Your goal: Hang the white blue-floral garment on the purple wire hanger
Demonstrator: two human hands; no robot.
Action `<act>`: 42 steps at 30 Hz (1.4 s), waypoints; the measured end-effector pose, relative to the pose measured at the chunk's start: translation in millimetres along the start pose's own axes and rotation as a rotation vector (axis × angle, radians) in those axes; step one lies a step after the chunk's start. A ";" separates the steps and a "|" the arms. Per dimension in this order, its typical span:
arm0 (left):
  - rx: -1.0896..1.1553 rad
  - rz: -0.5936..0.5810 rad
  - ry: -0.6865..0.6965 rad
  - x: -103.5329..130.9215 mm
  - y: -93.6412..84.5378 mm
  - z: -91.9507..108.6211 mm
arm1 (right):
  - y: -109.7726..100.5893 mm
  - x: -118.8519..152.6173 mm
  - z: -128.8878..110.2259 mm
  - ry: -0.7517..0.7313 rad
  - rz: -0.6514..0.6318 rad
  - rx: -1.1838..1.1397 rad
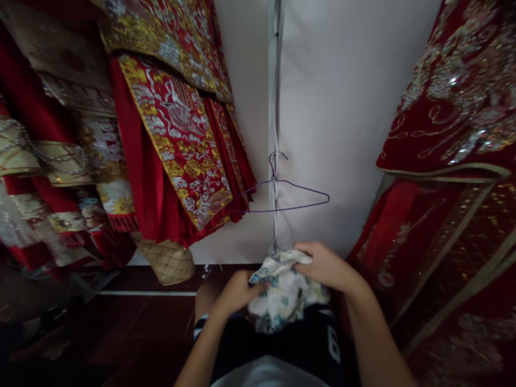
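Note:
A white cloth garment with a blue and yellowish floral print (278,298) is bunched in front of my lap. My left hand (241,293) grips its left edge, the fingertips partly hidden by folds. On the other side my right hand (322,263) is closed on the upper right edge of the cloth. Just above the garment a thin dark purple wire hanger (300,206) hangs bare by its hook from a pale vertical strap (276,107) on the wall.
Red embroidered gowns with gold and silver thread (177,140) hang at the left, overlapping the hanger's left end. More sequined red garments (447,123) hang close at the right. Behind is a white wall (342,97), above a dark reddish floor (133,328).

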State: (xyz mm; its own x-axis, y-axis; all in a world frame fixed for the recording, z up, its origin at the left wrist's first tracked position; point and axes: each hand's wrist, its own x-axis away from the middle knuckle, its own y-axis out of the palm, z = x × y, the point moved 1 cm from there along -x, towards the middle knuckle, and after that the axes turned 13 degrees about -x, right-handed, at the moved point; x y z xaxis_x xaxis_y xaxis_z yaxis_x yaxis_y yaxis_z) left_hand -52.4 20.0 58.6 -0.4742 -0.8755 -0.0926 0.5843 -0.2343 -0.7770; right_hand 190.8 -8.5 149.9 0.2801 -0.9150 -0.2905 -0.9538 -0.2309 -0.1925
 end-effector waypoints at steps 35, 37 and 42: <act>-0.263 0.888 0.216 -118.6 -105.7 57.7 | -65.5 -82.8 65.9 -0.302 0.618 0.296; -0.287 0.891 0.235 -114.0 -111.1 54.5 | -89.7 -76.9 62.8 -0.310 0.814 0.341; -0.308 0.875 0.288 -109.1 -121.5 52.3 | -133.4 -75.6 53.9 -0.219 0.804 0.486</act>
State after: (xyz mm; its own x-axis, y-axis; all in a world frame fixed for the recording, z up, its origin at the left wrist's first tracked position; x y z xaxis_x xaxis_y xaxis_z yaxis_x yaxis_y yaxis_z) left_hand -37.2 121.8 195.7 -0.1208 -0.5408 -0.8325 0.6287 0.6073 -0.4857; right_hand 302.8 109.4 147.1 -0.3763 -0.6460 -0.6641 -0.7338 0.6455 -0.2121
